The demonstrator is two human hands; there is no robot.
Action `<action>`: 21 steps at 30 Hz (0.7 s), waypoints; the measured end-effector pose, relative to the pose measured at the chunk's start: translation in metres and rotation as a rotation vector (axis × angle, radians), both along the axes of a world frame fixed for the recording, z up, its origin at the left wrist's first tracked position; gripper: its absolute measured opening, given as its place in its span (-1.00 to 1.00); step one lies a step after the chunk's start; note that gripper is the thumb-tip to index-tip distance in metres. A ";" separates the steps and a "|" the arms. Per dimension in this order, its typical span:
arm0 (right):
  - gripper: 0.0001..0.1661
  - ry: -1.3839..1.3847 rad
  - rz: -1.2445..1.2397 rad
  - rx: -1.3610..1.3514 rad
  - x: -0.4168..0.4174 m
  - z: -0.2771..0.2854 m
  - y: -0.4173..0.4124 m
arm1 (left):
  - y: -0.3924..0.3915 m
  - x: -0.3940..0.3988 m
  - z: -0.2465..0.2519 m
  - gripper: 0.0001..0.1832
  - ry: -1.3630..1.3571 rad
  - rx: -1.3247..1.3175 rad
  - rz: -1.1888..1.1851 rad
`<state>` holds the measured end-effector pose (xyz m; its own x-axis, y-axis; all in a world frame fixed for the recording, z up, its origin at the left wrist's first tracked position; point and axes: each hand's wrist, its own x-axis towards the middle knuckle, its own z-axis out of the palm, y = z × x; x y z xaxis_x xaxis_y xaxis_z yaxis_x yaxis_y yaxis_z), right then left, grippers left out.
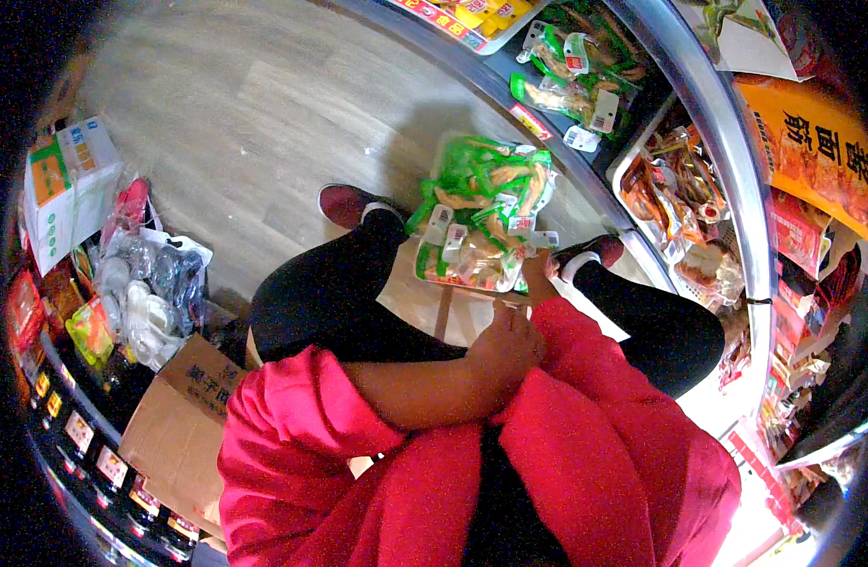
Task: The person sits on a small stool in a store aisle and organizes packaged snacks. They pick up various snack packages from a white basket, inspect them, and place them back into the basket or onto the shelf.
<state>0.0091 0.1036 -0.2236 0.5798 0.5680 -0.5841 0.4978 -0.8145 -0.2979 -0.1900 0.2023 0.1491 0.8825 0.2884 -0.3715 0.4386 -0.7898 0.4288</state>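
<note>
Between my feet, a white tray (423,273) is heaped with green-and-clear plastic food packets (501,181) that hold pale brown pieces and bear white hang tabs. It rests on a cardboard box (469,315) with a brown stripe. My right hand (539,271) is at the tray's near right corner, against the packets there; its fingers are partly hidden, so a grip cannot be made out. My left hand (508,337) has its fingers curled, close below the tray and beside my right wrist. Whether anything lies inside it is hidden.
At right, a curved metal-edged display shelf (582,166) bears similar green packets (575,78) and a white basket (629,166) of brown packets. On the left are an open-flapped cardboard box (182,425), bagged clear plastic ware (147,283) and a white carton (76,191). Wood-look floor (264,106) lies ahead.
</note>
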 end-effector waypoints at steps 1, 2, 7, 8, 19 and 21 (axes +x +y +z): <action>-0.24 -0.013 0.000 -0.003 0.005 -0.002 0.000 | 0.001 0.004 -0.004 -0.66 0.013 -0.015 -0.003; -0.25 -0.022 0.003 -0.008 0.011 -0.002 0.000 | 0.002 0.005 -0.006 -0.66 -0.016 -0.037 -0.006; -0.28 -0.025 0.043 -0.022 0.035 -0.008 0.012 | 0.016 0.012 -0.011 -0.67 0.015 -0.201 0.012; -0.29 -0.022 0.055 -0.027 0.040 -0.008 0.016 | 0.015 0.012 -0.013 -0.67 0.028 -0.170 -0.004; -0.34 0.058 0.196 -0.111 0.058 -0.019 0.030 | 0.006 0.020 -0.014 -0.55 0.136 -0.070 -0.078; -0.35 0.061 0.287 -0.162 0.073 -0.008 0.037 | 0.006 0.017 -0.018 -0.54 0.071 -0.055 -0.055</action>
